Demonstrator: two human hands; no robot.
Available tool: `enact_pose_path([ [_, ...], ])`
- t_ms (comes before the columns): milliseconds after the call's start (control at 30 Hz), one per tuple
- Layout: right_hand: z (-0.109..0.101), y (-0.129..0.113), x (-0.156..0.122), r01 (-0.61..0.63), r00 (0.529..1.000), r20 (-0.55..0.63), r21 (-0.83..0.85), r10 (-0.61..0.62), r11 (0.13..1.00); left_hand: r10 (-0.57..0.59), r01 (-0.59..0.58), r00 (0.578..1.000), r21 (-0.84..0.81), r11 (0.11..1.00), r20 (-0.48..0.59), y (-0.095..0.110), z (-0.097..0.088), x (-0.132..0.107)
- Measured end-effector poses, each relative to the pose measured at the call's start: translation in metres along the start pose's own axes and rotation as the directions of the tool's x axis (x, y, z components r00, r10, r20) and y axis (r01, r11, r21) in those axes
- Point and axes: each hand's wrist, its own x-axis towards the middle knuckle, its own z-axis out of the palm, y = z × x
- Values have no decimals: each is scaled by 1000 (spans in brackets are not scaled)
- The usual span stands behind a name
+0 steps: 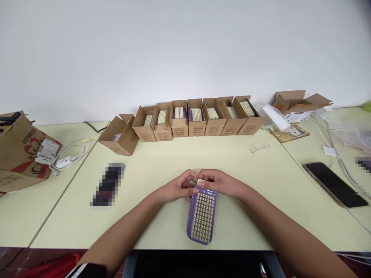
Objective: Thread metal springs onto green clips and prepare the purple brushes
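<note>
Far left: a cardboard box [27, 150] lying tilted at the table edge, with red print and a white barcode label.
Beside it: a white charger and coiled cable [65, 160] on the table.
Left-centre: a dark object [108, 185], too blurred to name.
Left hand [178, 187]: at the brush's far end, fingers curled inward and fingertips [193, 189] pressed against the purple rim.
Task thing: a purple plastic scrubbing brush [201, 216], a rounded rectangle with dense rows of pale bristles facing up.
Long axis: runs away from the person, with the far end leaning slightly right.
Location: on the pale green table [66, 227], centred between the 2 forearms, near the table's front edge.
Right hand [216, 183]: mirrors the left hand, fingers curled over the far end and almost meeting the left fingertips. The gap between the hands is narrow, and both grip the same end.
Back row: 7 open cardboard cartons [197, 117] side by side against the wall, each showing pale bristles, with 1 more carton [118, 135] tipped at their left end.
Far right: an open carton [301, 104], a clear plastic piece [259, 146] in front of the row, and a black smartphone [334, 184] lying face up.
</note>
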Motion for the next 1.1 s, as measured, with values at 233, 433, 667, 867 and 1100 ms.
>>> enact_pose_path([
  [233, -5, 3, 2, -12, 1000, 15, 40, 12, 999, 3, -3, 1000, -5, 1000, -14, 0, 1, 0],
  [433, -8, 7, 6, -38, 999, 11, 91, 37, 995, -5, 4, 1000, -18, 1000, -30, 6, 4, 1],
  [667, 31, -1, -16, -39, 996, 87, 128, 28, 991, -80, 83, 996, -89, 993, 41, -3, 22, -34],
  [867, 54, 13, -20, -13, 990, 141, 80, 2, 997, 179, -164, 977, 125, 978, -114, -7, 39, -49],
  [1100, 43, 15, -22, -43, 993, 112, 127, 29, 991, 68, -61, 988, 47, 997, -140, -8, 34, -32],
])
